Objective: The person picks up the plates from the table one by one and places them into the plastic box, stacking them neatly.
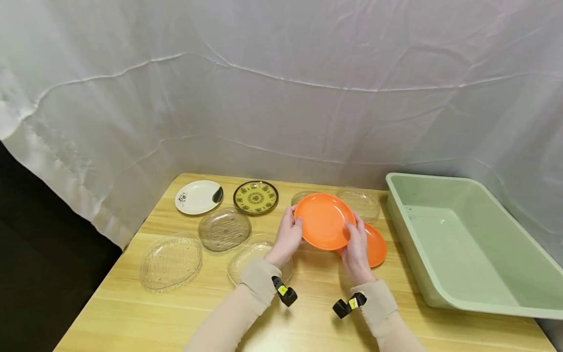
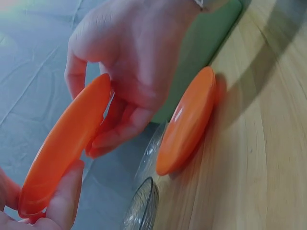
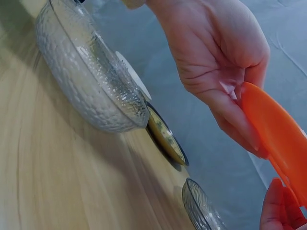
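Left hand [image 1: 287,239] and right hand [image 1: 357,247] fingers grip opposite edges of a glossy orange round plate [image 1: 324,221], second orange round plate [image 1: 376,246] on table [image 1: 105,322] below right fingers.

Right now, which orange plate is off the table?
The orange plate held between the left hand and right hand; the other orange plate lies on the wooden table.

two orange plates [image 1: 325,221], five glass dishes [image 1: 224,230], one white plate [image 1: 199,197], one patterned plate [image 1: 256,197], one tub [image 1: 453,244]
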Motion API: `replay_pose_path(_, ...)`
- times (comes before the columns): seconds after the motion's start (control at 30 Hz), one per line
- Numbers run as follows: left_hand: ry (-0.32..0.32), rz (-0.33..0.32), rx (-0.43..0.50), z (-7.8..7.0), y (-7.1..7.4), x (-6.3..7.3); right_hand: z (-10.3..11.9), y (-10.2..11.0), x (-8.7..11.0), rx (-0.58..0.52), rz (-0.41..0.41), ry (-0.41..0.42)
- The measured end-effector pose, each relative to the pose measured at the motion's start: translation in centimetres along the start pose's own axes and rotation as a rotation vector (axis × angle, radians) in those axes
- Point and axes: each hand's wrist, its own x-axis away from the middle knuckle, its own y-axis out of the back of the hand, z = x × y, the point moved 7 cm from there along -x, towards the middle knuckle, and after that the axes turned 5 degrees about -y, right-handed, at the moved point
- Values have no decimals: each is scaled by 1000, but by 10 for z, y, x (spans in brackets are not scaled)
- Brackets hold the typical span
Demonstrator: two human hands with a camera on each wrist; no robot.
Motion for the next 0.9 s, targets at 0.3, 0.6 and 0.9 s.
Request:
replay_pose_path(0.3,36,19,57,4,-9,2,-2,1,-2,16,-41,-48)
replay_pose_path(0.6,45,41,48,8,-15,3,0,7,-3,43,-89,-41)
replay_pose_path(0.9,42,69,33,10,-16,0,3,8,-2,59,-79,-57)
